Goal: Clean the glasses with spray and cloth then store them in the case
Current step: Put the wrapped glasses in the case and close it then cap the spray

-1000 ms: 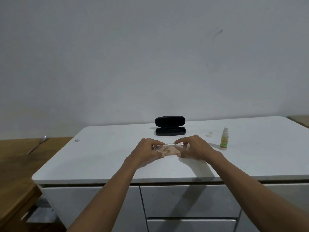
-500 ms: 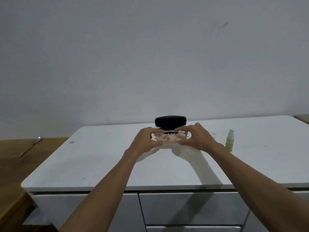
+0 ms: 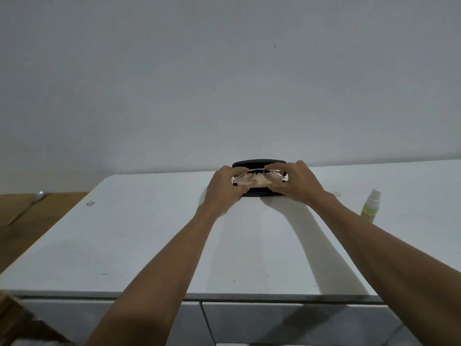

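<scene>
A black glasses case (image 3: 259, 163) stands open at the back of the white counter (image 3: 149, 240). My left hand (image 3: 224, 188) and my right hand (image 3: 296, 183) hold the folded clear glasses (image 3: 272, 176) together with a pinkish cloth (image 3: 254, 182), right over the case's lower half. Each hand pinches one end of the glasses. The case's lid rises behind my fingers, and its tray is mostly hidden by my hands. A small spray bottle (image 3: 371, 206) with a green label stands to the right of my right forearm.
A small clear cap (image 3: 335, 194) lies near the spray bottle. A tiny object (image 3: 90, 203) rests near the counter's left edge. A wooden table (image 3: 30, 221) with a spoon (image 3: 37, 197) sits to the left. Drawers (image 3: 274, 323) run under the counter. A plain wall stands behind.
Both hands lifted the glasses and cloth from the counter's middle and carried them back to the open case. The view has tilted and moved closer.
</scene>
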`<state>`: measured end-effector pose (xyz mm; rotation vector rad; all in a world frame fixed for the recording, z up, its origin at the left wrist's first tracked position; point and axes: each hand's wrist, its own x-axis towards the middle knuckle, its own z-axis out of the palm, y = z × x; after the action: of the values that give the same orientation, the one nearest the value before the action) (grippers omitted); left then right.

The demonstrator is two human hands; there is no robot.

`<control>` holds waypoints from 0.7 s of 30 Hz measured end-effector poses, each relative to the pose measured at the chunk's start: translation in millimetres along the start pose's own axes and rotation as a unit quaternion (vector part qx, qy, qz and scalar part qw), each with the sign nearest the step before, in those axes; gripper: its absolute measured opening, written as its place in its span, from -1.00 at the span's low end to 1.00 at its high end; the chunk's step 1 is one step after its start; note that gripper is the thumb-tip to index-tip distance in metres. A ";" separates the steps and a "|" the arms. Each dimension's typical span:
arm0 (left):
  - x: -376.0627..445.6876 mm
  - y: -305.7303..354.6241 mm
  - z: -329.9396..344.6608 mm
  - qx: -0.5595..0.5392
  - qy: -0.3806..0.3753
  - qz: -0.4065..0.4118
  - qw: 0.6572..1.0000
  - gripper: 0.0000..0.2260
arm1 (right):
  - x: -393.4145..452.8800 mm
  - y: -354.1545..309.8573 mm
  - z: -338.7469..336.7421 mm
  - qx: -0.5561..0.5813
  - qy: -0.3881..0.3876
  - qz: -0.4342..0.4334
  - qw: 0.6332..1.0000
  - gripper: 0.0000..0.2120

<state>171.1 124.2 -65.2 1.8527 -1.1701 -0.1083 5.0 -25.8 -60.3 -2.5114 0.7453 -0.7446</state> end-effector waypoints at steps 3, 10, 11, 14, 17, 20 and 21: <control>1.6 -7.6 9.1 -0.054 0.013 -0.040 0.998 -0.60 | 4.2 4.7 6.8 0.015 -0.002 0.000 1.000 -0.49; 3.4 -10.7 15.0 -0.064 0.020 -0.047 0.997 -0.63 | 9.2 4.1 11.4 0.020 -0.012 0.004 1.000 -0.50; 3.0 -10.8 15.4 -0.057 0.019 -0.044 0.997 -0.65 | 9.7 3.9 10.7 0.020 -0.013 0.006 1.000 -0.51; 1.4 -12.6 15.9 -0.017 0.018 -0.029 0.999 -0.69 | 9.1 3.4 8.2 0.008 -0.015 -0.002 1.000 -0.63; 1.7 -15.4 15.0 -0.005 0.020 -0.024 1.000 -0.62 | 5.8 2.2 7.0 -0.007 -0.012 0.000 1.000 -0.68; 3.5 -18.0 14.9 0.013 0.011 -0.026 1.000 -0.64 | 3.6 2.4 7.3 -0.021 -0.021 0.022 0.999 -0.69; 4.6 -18.6 15.1 0.014 0.009 -0.029 0.999 -0.66 | 3.4 2.5 7.6 -0.029 -0.026 0.027 0.999 -0.70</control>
<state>178.6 113.5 -85.8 1.9082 -1.1119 -0.1089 10.9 -28.0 -66.1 -2.5414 0.8244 -0.6451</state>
